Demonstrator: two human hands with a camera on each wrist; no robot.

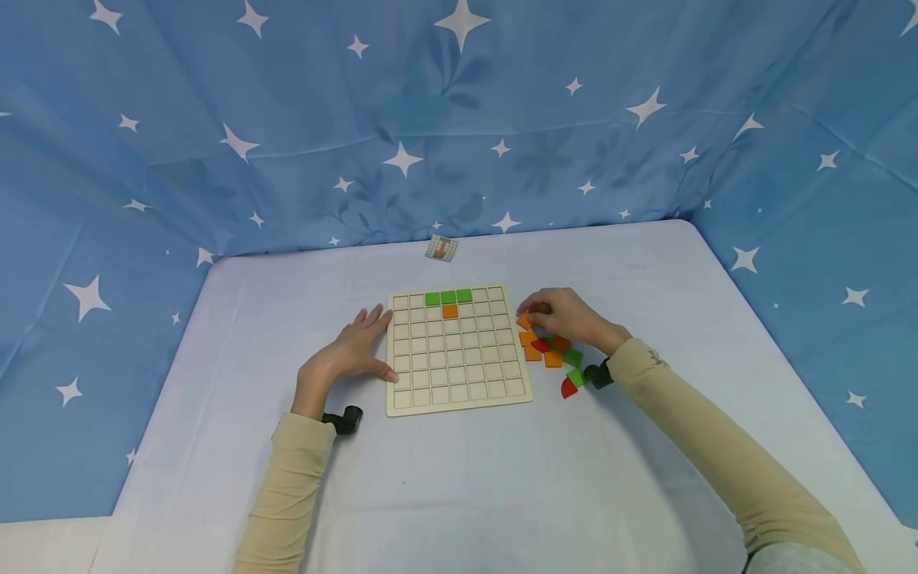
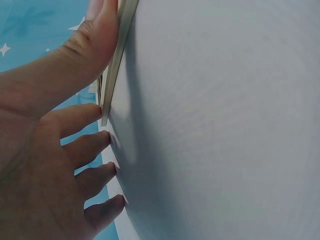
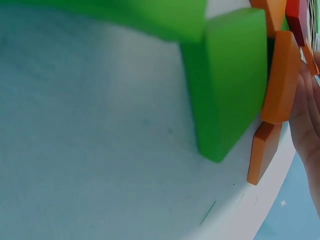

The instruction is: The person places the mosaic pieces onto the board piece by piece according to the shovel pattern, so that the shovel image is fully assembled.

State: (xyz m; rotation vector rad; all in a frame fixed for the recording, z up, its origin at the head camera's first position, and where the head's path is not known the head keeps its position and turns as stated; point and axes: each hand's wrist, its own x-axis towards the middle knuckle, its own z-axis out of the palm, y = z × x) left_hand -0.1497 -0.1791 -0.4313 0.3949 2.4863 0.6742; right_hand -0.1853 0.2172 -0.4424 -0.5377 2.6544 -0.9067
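Note:
A pale wooden grid board (image 1: 459, 402) lies on the table, with a row of three green square tiles (image 1: 448, 297) near its far edge and one orange square tile (image 1: 449, 311) below the middle one. My left hand (image 1: 351, 347) is spread at the board's left side, thumb and fingertips at its edge. The left wrist view shows the thumb against the board's side (image 2: 115, 65). Right of the board, my right hand (image 1: 570, 313) pinches an orange tile (image 1: 525, 320) between thumb and fingers, low over the loose pieces.
Loose orange tiles (image 1: 553, 360), green tiles (image 1: 572, 357) and red quarter-round pieces (image 1: 569, 388) lie in a cluster right of the board. A small patterned card (image 1: 441, 248) lies at the table's far side. Blue star-print cloth (image 1: 402, 119) hangs behind the white table (image 1: 459, 494).

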